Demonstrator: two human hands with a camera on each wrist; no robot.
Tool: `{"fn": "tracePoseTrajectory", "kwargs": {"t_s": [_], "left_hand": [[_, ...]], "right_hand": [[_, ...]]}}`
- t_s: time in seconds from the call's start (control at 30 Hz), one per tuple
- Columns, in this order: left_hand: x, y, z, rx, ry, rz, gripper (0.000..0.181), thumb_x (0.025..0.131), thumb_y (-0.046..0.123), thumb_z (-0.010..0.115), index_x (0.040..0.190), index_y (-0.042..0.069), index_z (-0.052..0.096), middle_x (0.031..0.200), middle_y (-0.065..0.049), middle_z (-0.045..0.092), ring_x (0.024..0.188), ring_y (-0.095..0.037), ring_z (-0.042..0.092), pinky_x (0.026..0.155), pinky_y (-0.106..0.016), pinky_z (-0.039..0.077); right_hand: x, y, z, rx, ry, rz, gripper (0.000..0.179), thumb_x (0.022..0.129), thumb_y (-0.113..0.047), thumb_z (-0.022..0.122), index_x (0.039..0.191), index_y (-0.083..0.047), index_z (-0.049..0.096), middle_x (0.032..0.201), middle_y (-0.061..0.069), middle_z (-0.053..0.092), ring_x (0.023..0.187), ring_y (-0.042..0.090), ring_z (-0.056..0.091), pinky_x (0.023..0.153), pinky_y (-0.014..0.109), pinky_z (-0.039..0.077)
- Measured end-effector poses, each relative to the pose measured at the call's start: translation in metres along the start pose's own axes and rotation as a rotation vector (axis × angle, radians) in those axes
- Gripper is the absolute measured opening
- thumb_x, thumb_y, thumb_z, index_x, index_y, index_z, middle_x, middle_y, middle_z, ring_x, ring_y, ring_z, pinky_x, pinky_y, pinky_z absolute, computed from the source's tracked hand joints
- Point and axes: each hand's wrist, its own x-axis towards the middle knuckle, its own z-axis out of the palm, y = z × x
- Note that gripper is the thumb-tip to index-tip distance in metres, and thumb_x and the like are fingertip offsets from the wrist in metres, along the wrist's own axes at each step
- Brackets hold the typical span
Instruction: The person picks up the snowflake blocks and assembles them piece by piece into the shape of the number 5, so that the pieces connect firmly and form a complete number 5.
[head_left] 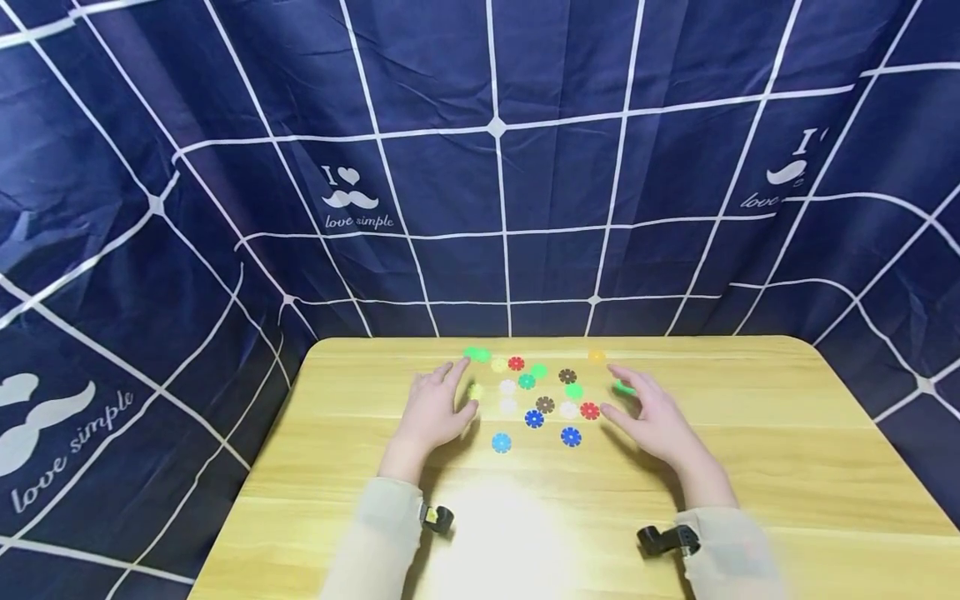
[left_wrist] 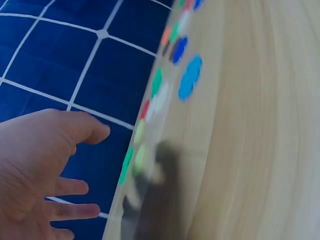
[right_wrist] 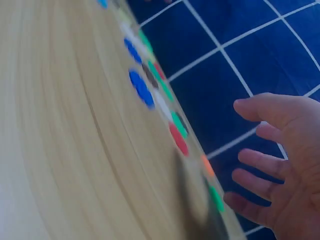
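Several flat, notched plastic discs lie scattered over the far middle of the wooden table. My left hand [head_left: 435, 406] hovers at their left side with spread fingers and nothing held; a yellow disc [head_left: 475, 391] and green discs [head_left: 477, 354] are closest to it. On the other side my right hand [head_left: 651, 417] is spread too, its thumb beside a red disc [head_left: 590, 411]. A green disc [head_left: 624, 387] shows partly behind that hand. Between the hands are blue discs [head_left: 534, 418], brown discs [head_left: 545, 405] and white ones. In the right wrist view the right hand [right_wrist: 280, 165] has relaxed, parted fingers.
The light wood table [head_left: 360, 467] has a bright glare patch at its near middle. Behind and beside it hangs a dark blue curtain [head_left: 555, 183] with white lines. An orange disc [head_left: 596, 356] lies near the far edge, and a light blue disc [head_left: 502, 442] is nearer me.
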Motion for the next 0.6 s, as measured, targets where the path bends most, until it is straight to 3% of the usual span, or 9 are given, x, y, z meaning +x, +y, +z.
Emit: {"fn": "tracePoseTrajectory", "kwargs": {"t_s": [0.17,0.3,0.43,0.6], "left_hand": [[0.003,0.015,0.017,-0.249,0.053,-0.063,0.054,0.099,0.025,0.074,0.146,0.001,0.063,0.131,-0.021,0.071,0.114,-0.038,0.07,0.105,-0.056,0.055],[0.003,0.023,0.027,-0.426,0.038,-0.138,0.044,0.099,0.021,0.074,0.137,0.0,0.068,0.115,-0.013,0.072,0.092,-0.023,0.068,0.088,-0.045,0.059],[0.004,0.025,0.037,-0.461,0.031,-0.183,0.04,0.097,0.019,0.077,0.132,0.0,0.071,0.107,-0.007,0.071,0.09,-0.016,0.061,0.087,-0.04,0.056],[0.006,0.023,0.047,-0.467,0.019,-0.176,0.038,0.095,0.016,0.079,0.129,0.0,0.072,0.106,-0.007,0.069,0.09,-0.018,0.058,0.086,-0.039,0.055]], "right_hand": [[0.003,-0.004,0.021,0.223,0.021,0.102,0.052,0.106,-0.017,0.074,0.152,0.001,0.057,0.152,0.025,0.06,0.134,0.046,0.06,0.114,0.06,0.049],[0.004,-0.004,0.033,0.28,0.036,0.174,0.047,0.106,-0.017,0.073,0.149,-0.001,0.062,0.146,0.021,0.066,0.127,0.038,0.065,0.107,0.034,0.053],[0.003,0.002,0.04,0.28,0.059,0.22,0.047,0.105,-0.017,0.075,0.147,0.0,0.063,0.141,0.02,0.068,0.122,0.031,0.065,0.097,0.017,0.049],[0.001,0.009,0.046,0.268,0.119,0.268,0.045,0.101,-0.015,0.079,0.141,0.002,0.067,0.127,0.021,0.072,0.104,0.017,0.067,0.088,0.013,0.053]]}}
